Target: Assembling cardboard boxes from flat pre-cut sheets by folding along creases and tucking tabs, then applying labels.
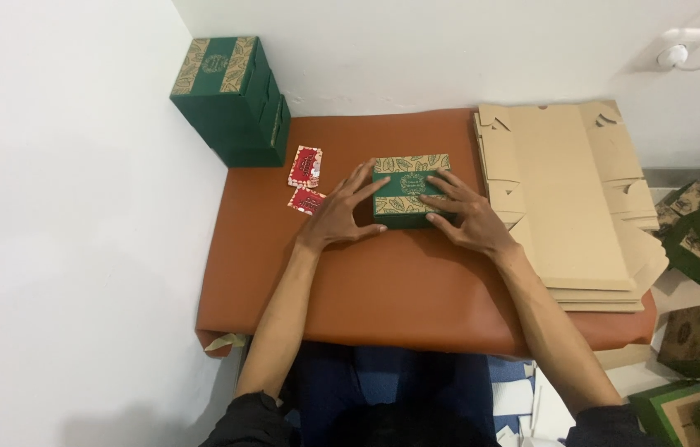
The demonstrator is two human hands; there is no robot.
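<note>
My left hand [340, 213] and right hand [467, 217] press spread fingers flat against both sides of the green box [409, 189], which sits between them on the brown pad [383, 290]. Just beyond my left fingertips I see two red cards [305, 178]; beside my right fingers lies a stack of flat cardboard [565, 207].

Green leaf-patterned box [410, 189], closed, flat on brown pad centre.

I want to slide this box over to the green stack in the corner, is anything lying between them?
Yes. Two red cards lie on the brown pad between the green box and the stack, just left of the left hand. Both hands, the right hand too, already rest on the box.
</note>
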